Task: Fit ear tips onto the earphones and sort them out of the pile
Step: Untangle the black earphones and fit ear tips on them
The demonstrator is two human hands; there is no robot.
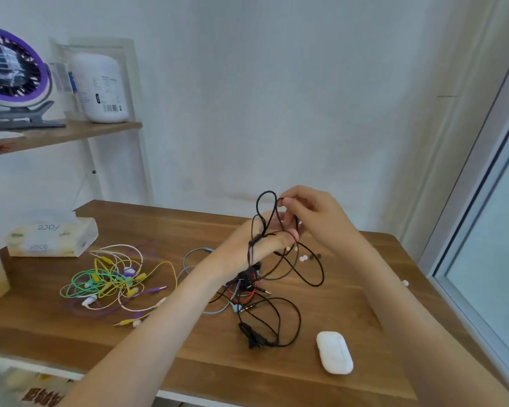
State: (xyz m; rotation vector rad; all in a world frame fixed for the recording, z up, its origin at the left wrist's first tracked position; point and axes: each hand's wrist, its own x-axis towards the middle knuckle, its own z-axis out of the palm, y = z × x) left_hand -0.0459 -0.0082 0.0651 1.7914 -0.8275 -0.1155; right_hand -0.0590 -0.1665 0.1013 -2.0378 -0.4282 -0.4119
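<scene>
The left forearm (159,318) comes up from the bottom edge, closest of all, to the left hand (262,245), which is raised over the table (276,377) with the black earphone cable (313,279) draped across it. Its fingers seem to curl round the cord near a knot, though the right hand partly covers them. The right hand (312,212), just above and touching the left, pinches a loop of the same cable between thumb and fingertips. From there the cable hangs in slack loops and runs down into the dark pile (249,289) of black, red and blue cords directly below. An upward pull could tighten the knot or drag the whole pile along, since the cord is tangled into it. The swinging loops could also sweep the loose ear tips (304,257), lying just behind the hands, off the table. Another small white tip (405,283) sits near the right edge. The buds of the held cable cannot be made out, so whether tips are fitted is unclear. A coloured pile (112,280) lies well to the left, and a white case (334,352) sits near the front.
</scene>
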